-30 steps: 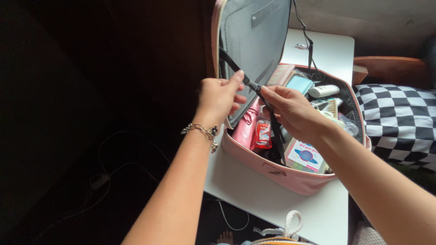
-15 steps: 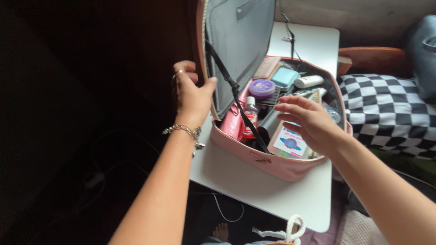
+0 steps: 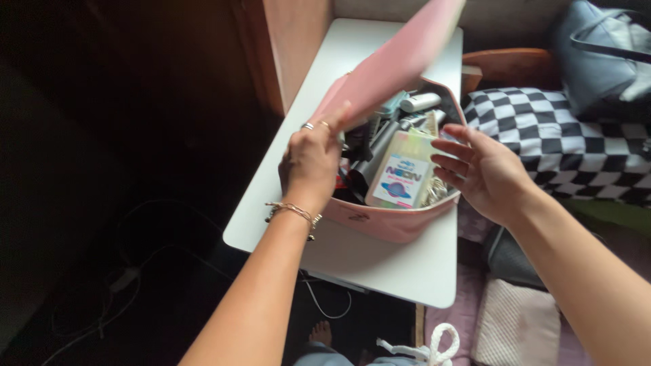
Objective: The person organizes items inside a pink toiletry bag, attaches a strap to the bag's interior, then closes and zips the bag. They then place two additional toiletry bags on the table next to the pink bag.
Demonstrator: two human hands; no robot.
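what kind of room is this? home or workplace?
Most likely a home, probably a bedroom or living corner. A pink zip-up cosmetic case full of toiletries sits on a small white table, a black-and-white checkered cushion lies beside it, and a grey fabric bag rests behind.

- Pink fabric zip case (image 3: 386, 224) on the white rectangular table (image 3: 380, 264), lid (image 3: 400, 61) tilted over it.
- Flat printed box (image 3: 400, 173) inside, at the front.
- Black-and-white checked cushion (image 3: 563, 142) right of the table.
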